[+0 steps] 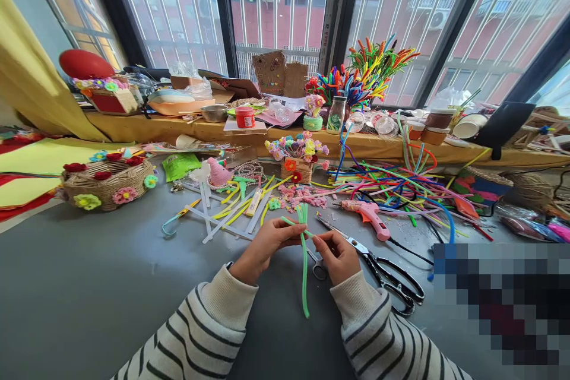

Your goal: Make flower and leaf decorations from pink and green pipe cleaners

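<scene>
My left hand point(276, 241) pinches a small bunch of light green pipe cleaners point(304, 285) over the front of the grey table. Short green ends stick up above the fingers, and one long stem hangs down. My right hand point(337, 254) is closed on the end of a green piece that crosses the bunch to the right. Beneath and beside the right hand lie large black-handled scissors point(385, 273). Small scissors point(317, 267) show partly between the hands. A pink glue gun point(369, 217) rests beyond the right hand.
White glue sticks point(227, 225) and yellow stems lie beyond my left hand. A twine basket with crocheted flowers point(109, 181) stands at left. Many coloured pipe cleaners point(396, 187) are heaped at right. A twine flower box point(297, 171) stands below the crowded window ledge point(178, 134).
</scene>
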Demonstrator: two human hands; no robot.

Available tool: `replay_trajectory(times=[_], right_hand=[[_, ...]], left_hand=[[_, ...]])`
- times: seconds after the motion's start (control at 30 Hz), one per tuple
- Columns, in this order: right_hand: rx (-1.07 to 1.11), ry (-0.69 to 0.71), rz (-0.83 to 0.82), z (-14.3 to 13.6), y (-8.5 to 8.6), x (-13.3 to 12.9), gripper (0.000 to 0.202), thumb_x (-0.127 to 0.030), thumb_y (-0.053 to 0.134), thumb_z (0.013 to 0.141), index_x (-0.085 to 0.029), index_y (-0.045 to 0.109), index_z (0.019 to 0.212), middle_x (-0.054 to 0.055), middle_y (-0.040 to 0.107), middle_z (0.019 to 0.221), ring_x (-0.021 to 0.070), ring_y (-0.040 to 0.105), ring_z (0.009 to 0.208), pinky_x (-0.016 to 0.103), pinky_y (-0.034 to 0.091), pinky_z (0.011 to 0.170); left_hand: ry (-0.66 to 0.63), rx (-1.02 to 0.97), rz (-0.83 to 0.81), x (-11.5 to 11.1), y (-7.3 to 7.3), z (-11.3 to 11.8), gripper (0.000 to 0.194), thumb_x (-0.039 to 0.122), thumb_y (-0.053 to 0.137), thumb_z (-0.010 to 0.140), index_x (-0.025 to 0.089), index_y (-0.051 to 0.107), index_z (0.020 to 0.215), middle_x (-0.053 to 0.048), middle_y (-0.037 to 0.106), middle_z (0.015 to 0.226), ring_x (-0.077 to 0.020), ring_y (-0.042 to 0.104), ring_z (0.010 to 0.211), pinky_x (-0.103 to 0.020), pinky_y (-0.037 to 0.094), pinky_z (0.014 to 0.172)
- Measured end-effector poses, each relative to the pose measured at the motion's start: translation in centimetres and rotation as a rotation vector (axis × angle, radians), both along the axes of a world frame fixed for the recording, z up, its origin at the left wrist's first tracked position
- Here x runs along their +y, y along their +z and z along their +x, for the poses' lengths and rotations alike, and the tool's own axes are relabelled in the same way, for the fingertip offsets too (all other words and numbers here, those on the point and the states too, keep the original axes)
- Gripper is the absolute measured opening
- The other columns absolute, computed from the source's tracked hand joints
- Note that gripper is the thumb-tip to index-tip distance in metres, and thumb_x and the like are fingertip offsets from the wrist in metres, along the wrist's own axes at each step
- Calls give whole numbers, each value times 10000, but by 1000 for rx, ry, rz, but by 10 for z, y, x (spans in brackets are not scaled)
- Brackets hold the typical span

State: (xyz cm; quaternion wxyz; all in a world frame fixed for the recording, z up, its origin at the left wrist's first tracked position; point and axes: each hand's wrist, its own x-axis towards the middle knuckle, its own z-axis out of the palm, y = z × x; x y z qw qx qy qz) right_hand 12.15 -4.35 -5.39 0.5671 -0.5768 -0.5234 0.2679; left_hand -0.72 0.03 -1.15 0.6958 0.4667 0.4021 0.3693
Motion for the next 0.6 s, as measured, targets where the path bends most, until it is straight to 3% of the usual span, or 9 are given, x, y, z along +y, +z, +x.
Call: replay_trajectory(times=[0.27, 0.4, 0.6], right_hand=[[141, 202, -16, -4, 1, -1, 312, -436, 492, 622, -150, 512, 500, -31, 460, 424, 60, 350, 366, 189, 266, 367], [219, 255, -83, 0, -1, 2, 499, -497, 337, 706, -140, 472, 385, -16, 420, 365, 51, 316, 321, 197, 241, 340], [336, 152, -9, -2, 1, 2, 304, -465, 503, 610, -176, 413, 576, -80, 364, 410, 44, 309, 331, 171, 227, 320]], left_hand=[[-8, -21, 10, 1, -2, -1, 188, 265, 639, 536, 109, 581, 625, -24, 596, 628, -119, 548, 615, -251, 439, 657], [-154, 42, -64, -2, 0, -2, 178, 259, 641, 528, 120, 545, 585, 0, 570, 565, -102, 543, 561, -226, 425, 596], [-377, 81, -53, -6, -2, -1, 214, 263, 641, 522, 121, 556, 659, -6, 566, 610, -104, 535, 574, -224, 409, 574]])
